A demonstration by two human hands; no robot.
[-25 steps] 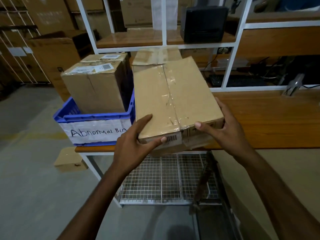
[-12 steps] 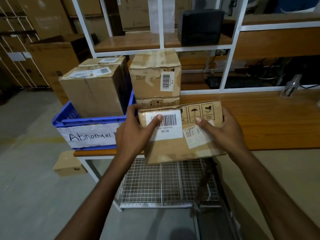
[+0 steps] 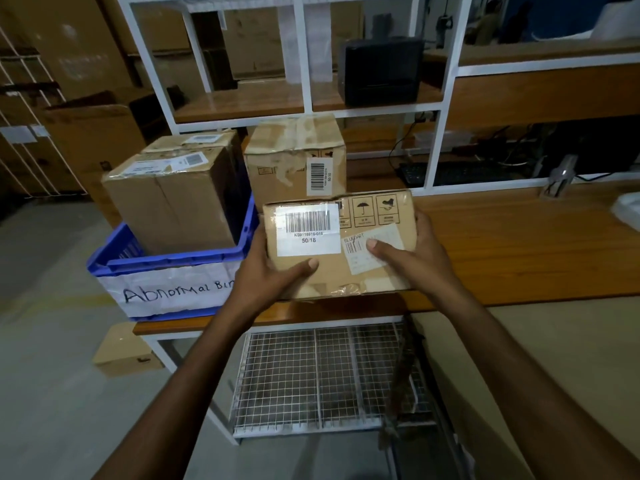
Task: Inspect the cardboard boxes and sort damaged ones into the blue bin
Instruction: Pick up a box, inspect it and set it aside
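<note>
My left hand (image 3: 268,277) and right hand (image 3: 412,259) grip a labelled box (image 3: 337,245) mid-frame, beside the blue bin (image 3: 166,268).

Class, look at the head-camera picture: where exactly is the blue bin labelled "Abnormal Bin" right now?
The blue bin sits at the left end of the wooden table, left of the held box, with a cardboard box standing inside it.

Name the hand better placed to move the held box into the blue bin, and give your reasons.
Left. The left hand grips the held box on the side nearest the blue bin, which sits to the person's left. The right hand holds the far side.
</note>
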